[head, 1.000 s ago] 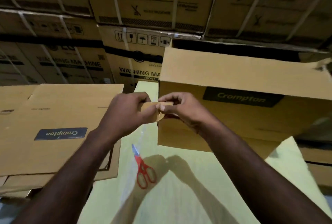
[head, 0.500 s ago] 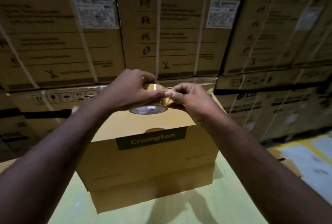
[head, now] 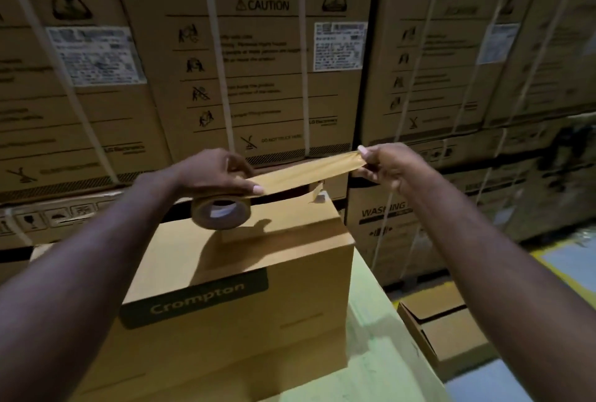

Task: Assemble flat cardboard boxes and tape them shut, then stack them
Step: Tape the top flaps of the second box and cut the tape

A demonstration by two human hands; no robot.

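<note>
The roll of brown tape (head: 221,212) hangs just over the closed top of the Crompton box (head: 258,276), gripped from above by the left hand (head: 215,173), whose curled fingers hide its upper rim. The right hand (head: 387,164) pinches the free end of the tape strip (head: 306,173), which is stretched taut between the two hands. The box stands on a pale green surface (head: 371,340), its inside hidden by shut flaps and its lower left covered by the forearm; behind it rise strapped cartons (head: 264,73) with blurred labels, and low on the right lies another cardboard box (head: 451,334), partly covered by the right arm.
</note>
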